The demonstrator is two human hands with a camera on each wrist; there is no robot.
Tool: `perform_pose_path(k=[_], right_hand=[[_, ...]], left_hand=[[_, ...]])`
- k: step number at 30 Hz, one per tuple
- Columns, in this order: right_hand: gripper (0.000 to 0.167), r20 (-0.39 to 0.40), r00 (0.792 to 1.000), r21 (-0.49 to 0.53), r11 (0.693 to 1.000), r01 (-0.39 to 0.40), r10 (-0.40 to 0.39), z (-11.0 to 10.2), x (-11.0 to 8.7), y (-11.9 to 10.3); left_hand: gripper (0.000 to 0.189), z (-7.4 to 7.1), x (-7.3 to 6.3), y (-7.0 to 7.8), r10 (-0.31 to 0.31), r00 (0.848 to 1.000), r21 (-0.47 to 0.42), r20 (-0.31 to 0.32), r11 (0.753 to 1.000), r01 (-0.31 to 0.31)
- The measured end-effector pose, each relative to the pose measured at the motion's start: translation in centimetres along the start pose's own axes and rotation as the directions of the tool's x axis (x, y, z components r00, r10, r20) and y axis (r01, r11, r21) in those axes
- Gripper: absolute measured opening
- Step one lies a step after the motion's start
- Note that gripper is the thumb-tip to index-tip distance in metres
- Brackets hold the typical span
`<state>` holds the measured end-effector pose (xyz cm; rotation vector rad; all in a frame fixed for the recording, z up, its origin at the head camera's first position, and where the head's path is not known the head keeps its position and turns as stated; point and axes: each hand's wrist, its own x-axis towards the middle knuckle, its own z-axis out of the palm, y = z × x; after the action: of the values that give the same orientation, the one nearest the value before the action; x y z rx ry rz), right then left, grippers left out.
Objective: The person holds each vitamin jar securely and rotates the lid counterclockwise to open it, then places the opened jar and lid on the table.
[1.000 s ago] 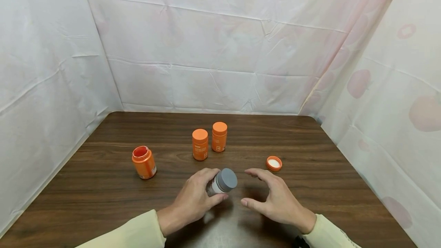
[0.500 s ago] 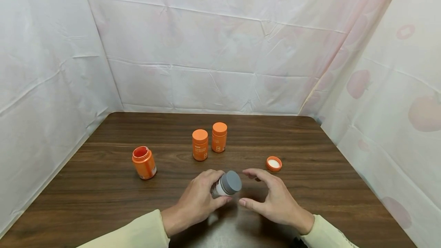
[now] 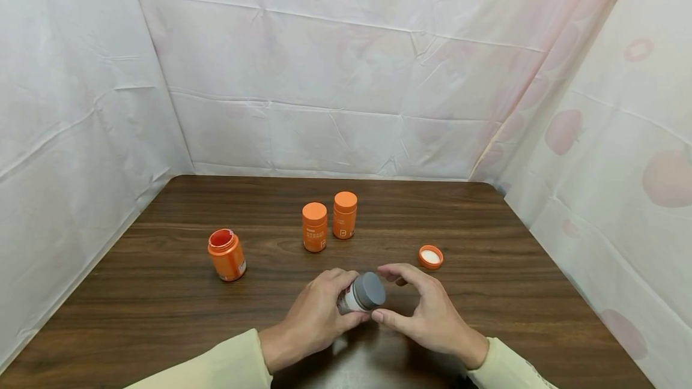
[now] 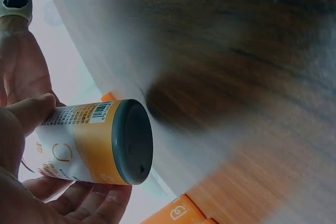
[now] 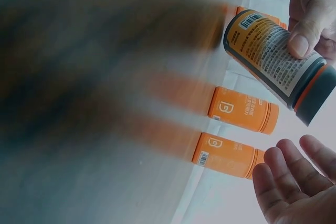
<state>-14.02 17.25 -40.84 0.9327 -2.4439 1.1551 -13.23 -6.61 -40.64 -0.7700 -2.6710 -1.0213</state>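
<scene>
A grey bottle [image 3: 348,302] with a white and yellow label is in my left hand [image 3: 313,317], tilted, above the table. My left thumb lies along its printed side in the right wrist view, with the fingers round the other side. Its grey cap [image 3: 371,290] is on and points to the right. My right hand [image 3: 432,317] stands beside the cap, thumb and fingers spread around a gap. In the right wrist view the right fingers [image 5: 286,174] are apart from the cap; whether the thumb touches it I cannot tell.
On the dark wooden table [image 3: 486,227], an uncapped orange bottle [image 3: 227,260] stands at left. Two capped orange bottles [image 3: 315,233] stand upright near the middle. An orange lid [image 3: 430,257] with its white inside facing up lies at right. Pale sheets [image 3: 346,77] enclose the back and sides.
My left hand has moved the grey bottle to the right and slightly nearer to me. My right hand has shifted a little left, so the gap to the cap is narrower.
</scene>
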Motion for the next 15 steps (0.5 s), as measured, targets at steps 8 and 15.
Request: perform_pose_path(k=[8,15], right_hand=[[0.058,0.003,1.0,0.029,0.999,0.019,-0.019,0.14,0.23,-0.27],[0.057,-0.005,0.999,0.042,0.998,0.043,-0.043,0.39,0.4,-0.34]], left_hand=[[0.049,0.12,0.04,0.13,0.0,1.0,0.033,0.008,0.999,-0.001],[0.048,0.18,0.01,0.2,0.017,1.0,0.049,0.016,0.999,-0.018]])
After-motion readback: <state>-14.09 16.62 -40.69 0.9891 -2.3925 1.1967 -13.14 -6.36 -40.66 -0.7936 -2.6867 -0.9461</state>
